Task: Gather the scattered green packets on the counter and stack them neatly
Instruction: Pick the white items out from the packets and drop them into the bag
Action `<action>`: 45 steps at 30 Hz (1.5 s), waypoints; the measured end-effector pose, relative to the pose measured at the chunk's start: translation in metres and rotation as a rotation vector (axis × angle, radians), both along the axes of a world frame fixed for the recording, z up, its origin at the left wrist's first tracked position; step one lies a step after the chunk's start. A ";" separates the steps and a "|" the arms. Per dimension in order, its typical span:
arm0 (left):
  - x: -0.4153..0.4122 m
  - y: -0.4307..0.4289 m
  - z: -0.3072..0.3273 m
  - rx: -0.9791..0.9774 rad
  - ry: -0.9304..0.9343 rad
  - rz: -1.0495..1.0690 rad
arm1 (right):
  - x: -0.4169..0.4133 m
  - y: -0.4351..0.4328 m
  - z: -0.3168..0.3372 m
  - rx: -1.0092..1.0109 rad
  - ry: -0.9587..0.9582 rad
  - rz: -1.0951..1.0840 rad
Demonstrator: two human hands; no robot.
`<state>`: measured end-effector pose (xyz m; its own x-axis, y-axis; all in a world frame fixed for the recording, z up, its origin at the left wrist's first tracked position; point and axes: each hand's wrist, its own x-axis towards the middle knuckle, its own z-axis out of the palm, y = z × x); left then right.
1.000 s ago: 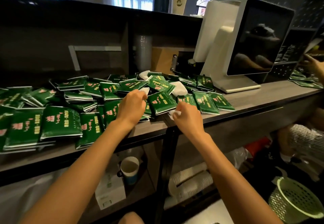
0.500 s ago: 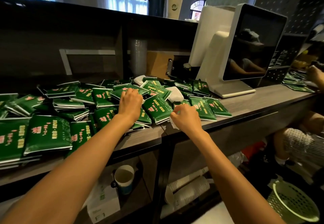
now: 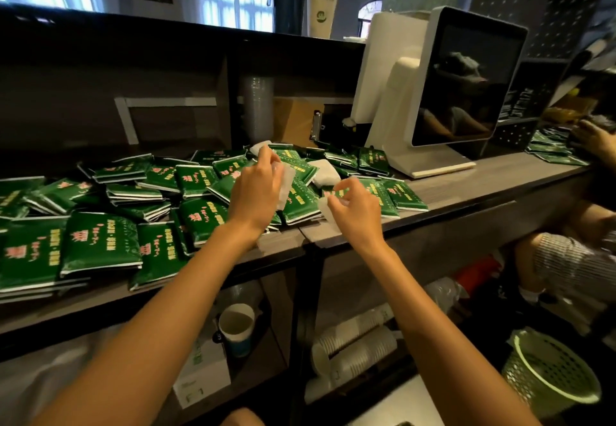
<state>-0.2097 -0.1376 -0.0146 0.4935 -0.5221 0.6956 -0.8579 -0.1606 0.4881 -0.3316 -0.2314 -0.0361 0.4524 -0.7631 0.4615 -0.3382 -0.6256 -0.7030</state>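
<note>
- The job had barely begun: most green packets [image 3: 196, 180] lay in a loose heap on the bench [image 3: 466, 188], from the far left end to just beside the white screen stand [image 3: 430, 162].
- At the near left, some sat in low piles [image 3: 100, 245], but these looked crooked, not neat.
- The left hand [image 3: 256, 192] was above the middle of the heap, its grip pinching a thin, see-through wrapper [image 3: 285, 185].
- The right hand [image 3: 358, 207] was just to its right, its grip pinching a small clear scrap [image 3: 325, 207].
- The packets were flat, shiny green rectangles with pink and yellow print and white edges.
- Puffy white packs [image 3: 325, 172] lay mixed in with them.
- The bench was grey, streaky wood.
</note>
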 end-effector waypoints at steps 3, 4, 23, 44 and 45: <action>-0.040 0.006 -0.017 -0.095 0.080 -0.114 | -0.032 0.002 -0.014 -0.004 -0.123 -0.003; -0.055 0.006 -0.026 -0.101 0.126 -0.150 | -0.044 0.002 -0.023 -0.003 -0.136 -0.010; -0.230 -0.084 -0.296 0.871 0.693 -0.465 | -0.262 0.001 -0.310 0.662 0.357 -0.422; -0.245 -0.079 -0.423 1.534 0.753 -0.395 | -0.282 0.016 -0.406 1.072 0.750 -0.390; -0.242 -0.081 -0.417 1.519 0.739 -0.389 | -0.279 0.013 -0.401 1.033 0.757 -0.379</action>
